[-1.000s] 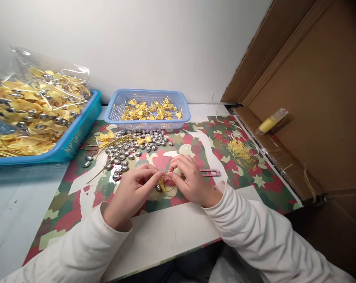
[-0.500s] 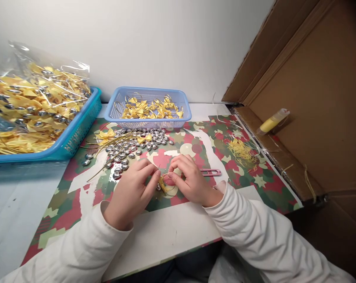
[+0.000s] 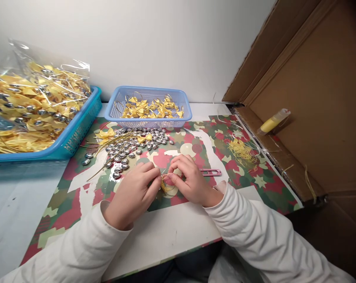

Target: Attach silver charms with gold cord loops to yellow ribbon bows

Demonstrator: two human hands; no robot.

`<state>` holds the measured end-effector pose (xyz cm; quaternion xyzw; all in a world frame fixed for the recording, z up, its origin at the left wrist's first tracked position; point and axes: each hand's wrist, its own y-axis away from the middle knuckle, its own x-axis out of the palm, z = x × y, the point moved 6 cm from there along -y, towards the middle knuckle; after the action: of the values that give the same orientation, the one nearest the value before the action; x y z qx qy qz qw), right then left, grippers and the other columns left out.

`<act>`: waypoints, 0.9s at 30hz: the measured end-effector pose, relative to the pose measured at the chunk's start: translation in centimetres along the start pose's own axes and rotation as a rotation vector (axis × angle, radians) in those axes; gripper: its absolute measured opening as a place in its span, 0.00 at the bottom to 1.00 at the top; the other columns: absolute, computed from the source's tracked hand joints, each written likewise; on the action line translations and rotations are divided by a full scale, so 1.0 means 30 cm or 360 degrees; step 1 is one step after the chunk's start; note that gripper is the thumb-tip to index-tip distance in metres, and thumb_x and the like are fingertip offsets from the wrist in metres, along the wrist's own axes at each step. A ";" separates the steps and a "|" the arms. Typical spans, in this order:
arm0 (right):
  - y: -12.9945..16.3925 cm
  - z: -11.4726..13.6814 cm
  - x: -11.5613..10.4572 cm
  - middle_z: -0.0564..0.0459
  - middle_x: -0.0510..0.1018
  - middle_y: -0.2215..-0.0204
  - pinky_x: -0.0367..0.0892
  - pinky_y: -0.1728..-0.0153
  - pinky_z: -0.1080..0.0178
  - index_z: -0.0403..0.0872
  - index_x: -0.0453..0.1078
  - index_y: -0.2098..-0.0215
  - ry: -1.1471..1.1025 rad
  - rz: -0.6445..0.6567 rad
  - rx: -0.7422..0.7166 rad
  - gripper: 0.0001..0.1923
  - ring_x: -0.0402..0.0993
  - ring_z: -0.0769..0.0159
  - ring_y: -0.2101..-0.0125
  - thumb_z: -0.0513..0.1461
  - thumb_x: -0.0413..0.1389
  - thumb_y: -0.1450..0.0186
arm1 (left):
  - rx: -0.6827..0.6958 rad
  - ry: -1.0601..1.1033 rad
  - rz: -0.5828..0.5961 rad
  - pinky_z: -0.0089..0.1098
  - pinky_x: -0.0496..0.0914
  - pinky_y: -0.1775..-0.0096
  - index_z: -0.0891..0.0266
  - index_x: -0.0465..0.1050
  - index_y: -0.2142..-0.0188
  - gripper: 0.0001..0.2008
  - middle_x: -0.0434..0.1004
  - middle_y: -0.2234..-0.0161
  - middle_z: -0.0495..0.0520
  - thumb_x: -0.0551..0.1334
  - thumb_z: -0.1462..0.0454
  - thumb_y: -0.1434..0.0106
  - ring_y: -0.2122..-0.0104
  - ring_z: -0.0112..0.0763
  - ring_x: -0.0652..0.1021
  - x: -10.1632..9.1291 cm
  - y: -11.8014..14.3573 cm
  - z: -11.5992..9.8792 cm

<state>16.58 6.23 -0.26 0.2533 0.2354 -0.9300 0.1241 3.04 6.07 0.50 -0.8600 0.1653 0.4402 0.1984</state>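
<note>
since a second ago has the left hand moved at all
Yes, slightly: the left hand has edged right and closed in on the right hand, judged against the pink clip, which lies where it was.

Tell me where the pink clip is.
In the head view the pink clip lies flat on the patterned mat, just right of the right hand.

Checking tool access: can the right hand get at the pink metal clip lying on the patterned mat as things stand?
Probably yes. The pink metal clip lies flat on the camouflage-patterned mat, just beyond the right hand, with nothing between them. But that hand and the left hand both pinch a small yellow ribbon bow.
</note>
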 end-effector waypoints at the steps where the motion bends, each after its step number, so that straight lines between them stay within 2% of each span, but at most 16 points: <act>1: 0.000 0.000 0.000 0.50 0.72 0.65 0.62 0.57 0.59 0.48 0.65 0.69 -0.0005 -0.0001 0.0001 0.05 0.65 0.61 0.60 0.35 0.53 0.34 | 0.0010 -0.0004 0.0014 0.35 0.59 0.71 0.58 0.58 0.79 0.18 0.63 0.77 0.50 0.47 0.62 0.31 0.74 0.34 0.66 0.002 0.000 -0.002; 10: 0.001 -0.003 0.004 0.51 0.71 0.66 0.62 0.58 0.60 0.48 0.64 0.69 -0.0052 0.0013 0.0022 0.06 0.64 0.63 0.61 0.35 0.53 0.33 | 0.0090 0.0083 0.0065 0.35 0.59 0.71 0.59 0.58 0.80 0.17 0.63 0.76 0.51 0.48 0.64 0.33 0.74 0.34 0.66 0.008 -0.001 -0.012; 21: -0.012 -0.010 0.009 0.55 0.70 0.70 0.59 0.53 0.58 0.48 0.60 0.72 -0.0342 0.0120 0.0107 0.10 0.65 0.65 0.65 0.37 0.51 0.31 | 0.0274 0.0240 0.0083 0.34 0.59 0.71 0.60 0.58 0.79 0.17 0.61 0.76 0.50 0.48 0.66 0.33 0.74 0.33 0.65 -0.005 0.001 -0.036; 27: -0.008 -0.021 0.014 0.54 0.71 0.70 0.61 0.59 0.61 0.48 0.64 0.72 -0.0393 0.0123 0.0152 0.09 0.64 0.64 0.63 0.37 0.54 0.33 | 0.0300 0.0372 0.0101 0.33 0.59 0.70 0.60 0.58 0.78 0.17 0.61 0.75 0.50 0.47 0.67 0.32 0.73 0.33 0.65 -0.008 0.002 -0.044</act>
<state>16.41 6.71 -0.88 0.1513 0.1639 -0.9588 0.1758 3.81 5.40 1.38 -0.8773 0.2550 0.3256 0.2435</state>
